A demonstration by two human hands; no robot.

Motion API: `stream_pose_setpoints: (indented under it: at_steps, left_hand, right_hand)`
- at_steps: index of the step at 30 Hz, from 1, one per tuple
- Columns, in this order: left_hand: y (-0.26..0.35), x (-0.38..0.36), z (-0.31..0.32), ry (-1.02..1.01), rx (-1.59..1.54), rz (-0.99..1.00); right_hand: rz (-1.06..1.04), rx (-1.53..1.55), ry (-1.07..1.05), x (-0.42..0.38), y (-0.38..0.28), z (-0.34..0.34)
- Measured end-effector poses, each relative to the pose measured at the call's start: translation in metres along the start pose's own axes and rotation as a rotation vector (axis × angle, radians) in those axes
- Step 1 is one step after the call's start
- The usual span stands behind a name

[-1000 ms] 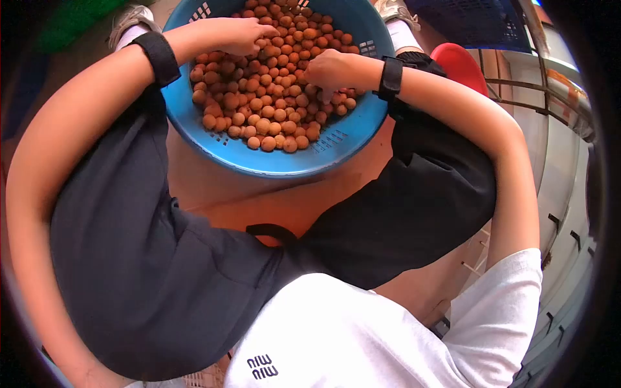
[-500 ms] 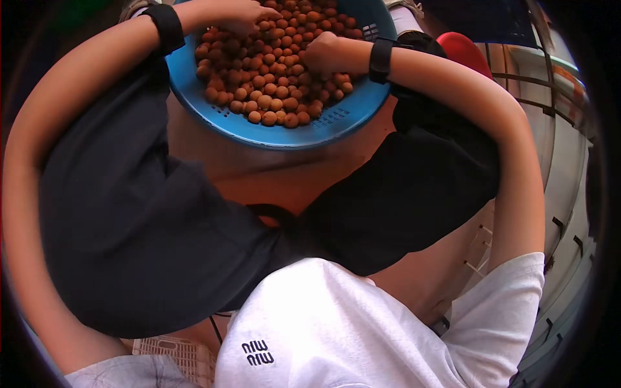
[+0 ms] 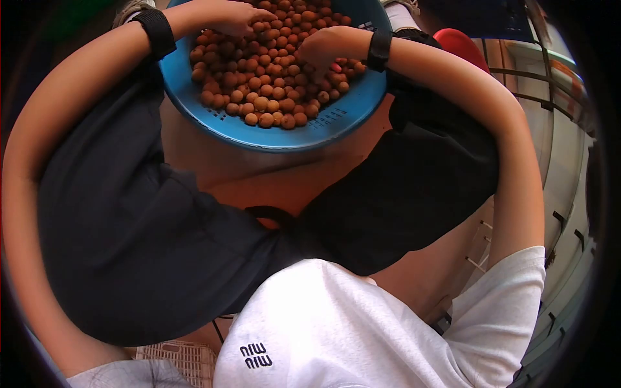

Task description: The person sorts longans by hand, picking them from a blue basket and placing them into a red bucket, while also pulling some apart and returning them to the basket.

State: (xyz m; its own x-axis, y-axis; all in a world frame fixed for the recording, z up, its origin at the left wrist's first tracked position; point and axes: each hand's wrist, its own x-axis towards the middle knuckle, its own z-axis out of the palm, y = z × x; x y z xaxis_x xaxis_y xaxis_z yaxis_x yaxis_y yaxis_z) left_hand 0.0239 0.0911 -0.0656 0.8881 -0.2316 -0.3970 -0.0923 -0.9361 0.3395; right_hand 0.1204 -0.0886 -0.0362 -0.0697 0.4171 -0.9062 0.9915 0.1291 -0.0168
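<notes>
A blue plastic basin [image 3: 272,139] with slotted drain holes stands in front of me, heaped with round brown longans [image 3: 278,84]. Over the far left of the heap is my left hand [image 3: 234,17], its forefinger stretched out above the fruit and the other fingers partly hidden beneath it. My right hand [image 3: 326,48] dips into the right side of the heap with its fingers curled downward. A small pink spot shows beside those fingers. What lies inside the right hand's grip is hidden by the hand itself.
My legs in black shorts [image 3: 142,246] frame the near side of the basin. A red rounded object [image 3: 460,48] is behind my right forearm. White slatted racks [image 3: 563,174] line the right, and a beige plastic crate [image 3: 178,359] sits at the lower left.
The basin appears slightly farther left and lower in view. My right hand has tilted a little, showing a pink spot by its fingers. My left hand has shifted slightly left.
</notes>
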Motion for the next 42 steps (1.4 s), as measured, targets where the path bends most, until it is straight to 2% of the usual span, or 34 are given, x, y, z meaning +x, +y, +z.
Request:
stream_pose_setpoints:
  at_steps: [1,10,13,19,22,25,28,31,33,34,37,38,40,41,42]
  left_hand:
    - [0.000,-0.001,0.000,-0.010,0.003,0.006]
    - [0.005,-0.006,-0.004,-0.014,-0.013,-0.021]
    - [0.004,-0.005,-0.004,-0.022,-0.013,-0.023]
    - [0.010,-0.006,-0.008,-0.058,-0.037,-0.065]
    - [0.005,-0.005,-0.004,-0.042,-0.034,-0.057]
    - [0.004,-0.004,-0.004,-0.024,-0.042,-0.043]
    - [-0.006,0.000,0.004,0.052,-0.003,0.009]
    - [-0.003,0.001,-0.001,0.063,-0.042,0.050]
    - [0.010,-0.007,-0.017,0.032,-0.135,0.070]
    - [0.017,-0.010,-0.023,0.011,-0.079,0.064]
    - [0.025,-0.010,-0.031,-0.048,0.019,0.046]
    - [0.022,-0.008,-0.026,-0.060,0.007,0.038]
    - [0.021,-0.009,-0.028,-0.080,-0.021,0.071]
    - [0.022,-0.011,-0.028,-0.039,-0.095,0.084]
    - [0.022,-0.011,-0.025,0.003,-0.169,0.097]
  right_hand:
    - [-0.002,0.026,0.052,-0.002,-0.001,0.002]
    - [0.061,0.005,-0.057,0.003,-0.003,-0.002]
    - [0.099,0.097,-0.030,-0.004,-0.005,-0.004]
    - [0.023,0.036,-0.159,-0.013,-0.007,-0.017]
    - [0.052,-0.031,-0.229,-0.011,-0.006,-0.020]
    - [0.023,0.013,-0.224,-0.012,-0.001,-0.021]
    - [-0.039,0.281,0.041,-0.014,0.013,-0.019]
    - [0.128,0.264,0.274,-0.011,0.019,-0.028]
    - [0.072,0.322,0.456,0.004,0.039,-0.029]
    - [0.043,0.350,0.548,0.011,0.046,-0.028]
    - [0.018,-0.324,0.995,0.014,0.059,-0.006]
    - [0.048,-0.273,0.884,0.023,0.062,0.003]
    - [0.075,-0.080,0.849,0.030,0.063,0.010]
    - [0.070,0.064,0.921,0.029,0.058,0.011]
    - [0.079,0.087,0.890,0.027,0.056,0.010]
